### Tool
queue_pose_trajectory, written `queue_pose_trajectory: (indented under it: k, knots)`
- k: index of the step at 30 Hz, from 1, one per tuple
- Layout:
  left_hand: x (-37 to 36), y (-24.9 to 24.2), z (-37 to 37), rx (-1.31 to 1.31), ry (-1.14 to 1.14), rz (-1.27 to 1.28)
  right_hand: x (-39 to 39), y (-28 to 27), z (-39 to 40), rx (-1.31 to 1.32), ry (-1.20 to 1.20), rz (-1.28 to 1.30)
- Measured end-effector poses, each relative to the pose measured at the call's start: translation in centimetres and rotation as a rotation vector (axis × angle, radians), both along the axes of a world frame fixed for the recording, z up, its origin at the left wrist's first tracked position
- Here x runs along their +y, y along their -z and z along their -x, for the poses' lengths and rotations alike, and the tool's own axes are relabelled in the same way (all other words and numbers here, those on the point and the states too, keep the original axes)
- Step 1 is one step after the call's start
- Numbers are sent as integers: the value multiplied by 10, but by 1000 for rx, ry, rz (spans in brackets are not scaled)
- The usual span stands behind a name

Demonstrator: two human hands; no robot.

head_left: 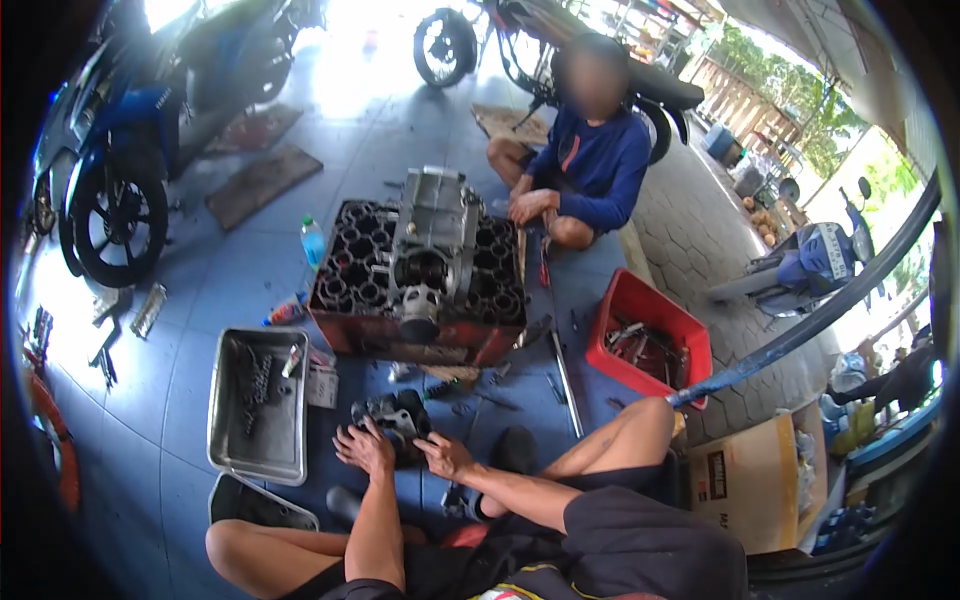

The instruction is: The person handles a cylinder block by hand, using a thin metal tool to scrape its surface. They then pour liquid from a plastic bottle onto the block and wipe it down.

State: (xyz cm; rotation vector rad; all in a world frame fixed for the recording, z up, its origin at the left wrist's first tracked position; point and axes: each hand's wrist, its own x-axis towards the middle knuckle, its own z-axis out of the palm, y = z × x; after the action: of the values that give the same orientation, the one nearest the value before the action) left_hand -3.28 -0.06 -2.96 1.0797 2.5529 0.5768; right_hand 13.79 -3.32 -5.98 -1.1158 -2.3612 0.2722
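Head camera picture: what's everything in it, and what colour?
Metal part: one, grey and black, lower middle
Crate: one, red and black, middle
Engine: one, silver, on crate
Trays: two, grey, left
Bin: one, red, right
Bottle: one, blue, left of crate
Box: one, brown, lower right
Motorbikes: at least four, blue or dark, edges
Boards: three, brown, back floor
Tools: many, silver or dark, floor
Person: one, blue top, beyond crate
Left hand, right hand: two, bare, at metal part

Tiled floor (pixel 150 385): metal tray (pixel 280 435), red bin (pixel 645 295), wooden board (pixel 265 186), rod (pixel 567 388).
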Motion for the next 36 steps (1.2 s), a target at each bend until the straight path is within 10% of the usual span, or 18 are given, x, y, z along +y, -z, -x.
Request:
queue_pose_trajectory:
  k: [17,36]
  knots:
    - [19,-10,23,-12,532,-310,19,-44,9,85,157,98]
    - [1,-10,6,-1,313,-308,35,-24,1,-27,-15,-10]
